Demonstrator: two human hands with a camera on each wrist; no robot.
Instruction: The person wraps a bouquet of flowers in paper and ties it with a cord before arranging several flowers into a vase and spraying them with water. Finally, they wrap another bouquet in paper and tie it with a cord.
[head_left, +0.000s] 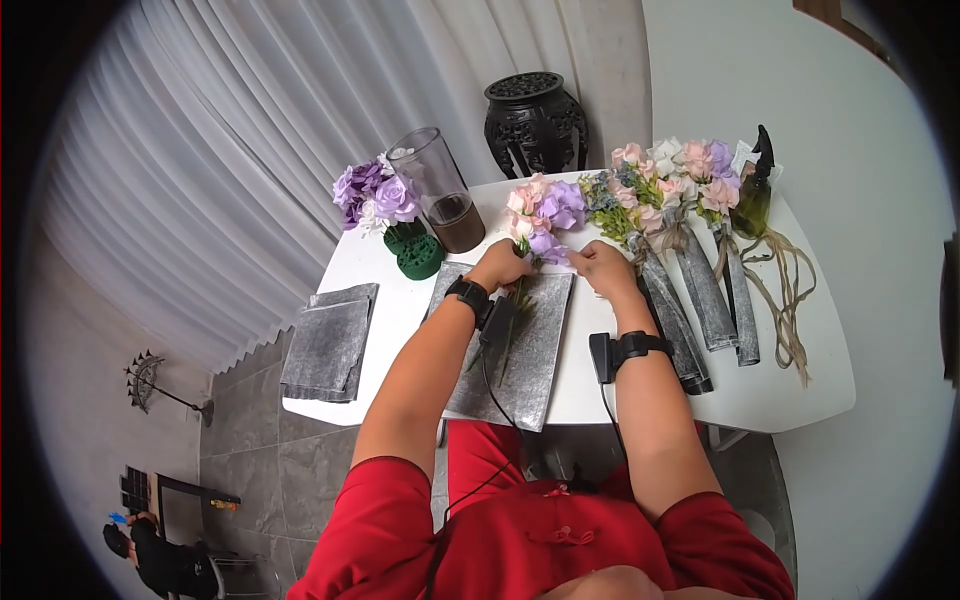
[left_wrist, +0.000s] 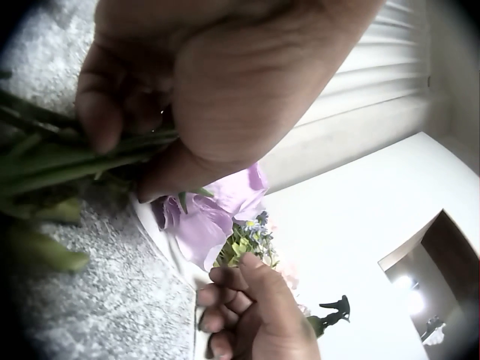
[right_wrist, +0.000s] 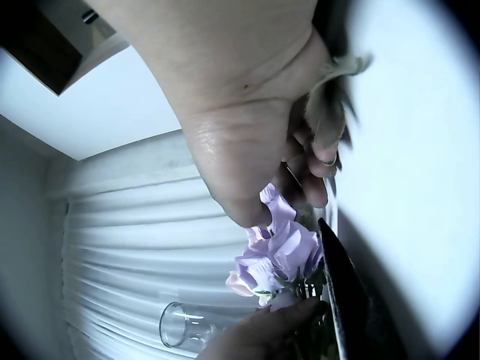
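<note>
My left hand (head_left: pixel 503 264) grips the green stems (left_wrist: pixel 67 157) of a bunch of pink and purple flowers (head_left: pixel 548 210), thumb and fingers curled round them just below the blooms. The bunch lies over a grey wrapping sheet (head_left: pixel 540 345), its stems pointing back toward my body. Just right of the blooms is my right hand (head_left: pixel 605 268), fingers loosely curled and fingertips right at the lowest purple flower (right_wrist: pixel 289 247). Nothing shows in its grasp in the left wrist view.
Wrapped bouquets (head_left: pixel 690 275) lie right, beside twine (head_left: pixel 790 300) and a spray bottle (head_left: pixel 755 200). At the left are folded grey sheets (head_left: pixel 328 342), green foam blocks (head_left: pixel 420 258), purple flowers (head_left: pixel 375 195) and a tall glass vase (head_left: pixel 440 190). A black stool (head_left: pixel 535 120) stands behind the white table (head_left: pixel 800 385).
</note>
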